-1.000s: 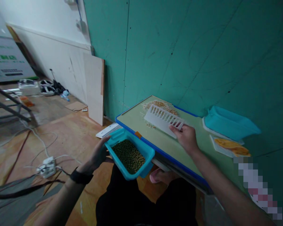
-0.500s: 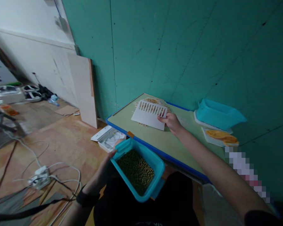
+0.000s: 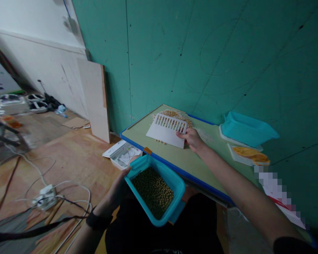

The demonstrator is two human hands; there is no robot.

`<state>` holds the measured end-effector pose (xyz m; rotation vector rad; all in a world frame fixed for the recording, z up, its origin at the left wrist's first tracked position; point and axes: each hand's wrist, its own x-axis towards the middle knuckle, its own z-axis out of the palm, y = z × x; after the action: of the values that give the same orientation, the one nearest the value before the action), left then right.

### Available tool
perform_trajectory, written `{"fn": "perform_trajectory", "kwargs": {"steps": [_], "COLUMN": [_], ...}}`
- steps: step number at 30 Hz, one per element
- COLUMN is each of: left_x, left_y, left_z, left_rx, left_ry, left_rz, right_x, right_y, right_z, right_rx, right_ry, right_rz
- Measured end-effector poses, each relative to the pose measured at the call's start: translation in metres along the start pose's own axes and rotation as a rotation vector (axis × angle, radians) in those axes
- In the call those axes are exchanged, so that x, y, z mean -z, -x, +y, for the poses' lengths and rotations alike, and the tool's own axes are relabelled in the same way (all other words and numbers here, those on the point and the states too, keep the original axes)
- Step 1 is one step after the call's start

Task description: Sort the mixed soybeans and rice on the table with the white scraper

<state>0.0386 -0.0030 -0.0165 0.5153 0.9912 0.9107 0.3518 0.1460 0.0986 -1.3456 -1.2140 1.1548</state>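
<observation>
My left hand grips the near-left end of a blue plastic basin, which is held over my lap below the table edge. Inside it lie dark green beans and pale yellow soybeans. My right hand is closed on the right edge of a white slotted scraper, its row of slots facing away from me. The scraper is tilted over the table. Behind and partly under it are scattered soybeans, with a few beans near its front edge.
At the table's right stands another blue basin on a white base. Next to it is a yellow cloth-like item on a white tray. A green wall rises behind the table. An open white box and a power strip lie on the floor.
The scraper and my right hand have shifted slightly toward me and left across the table, exposing more of the beans behind. The basin in my left hand stays in place.
</observation>
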Motion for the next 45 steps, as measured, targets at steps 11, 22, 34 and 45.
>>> {"fn": "perform_trajectory", "kwargs": {"steps": [11,22,34,45], "left_x": [0.0,0.008,-0.005,0.004], "left_y": [0.0,-0.007,-0.002,-0.006], "left_z": [0.006,0.004,0.001,0.002], "left_rx": [-0.013,-0.083,-0.06,-0.007], "left_ry": [0.035,0.064,0.057,0.073], "left_rz": [0.073,0.013,-0.011,-0.01], "right_x": [-0.011,-0.011,-0.008,0.035], "right_y": [0.015,0.045,0.086,0.042], "right_z": [-0.002,0.002,0.002,0.001], "right_rx": [-0.04,-0.058,-0.08,-0.02], "right_ry": [-0.047,-0.094,-0.143,-0.103], "right_rz": [-0.055,-0.119,-0.065,0.293]}}
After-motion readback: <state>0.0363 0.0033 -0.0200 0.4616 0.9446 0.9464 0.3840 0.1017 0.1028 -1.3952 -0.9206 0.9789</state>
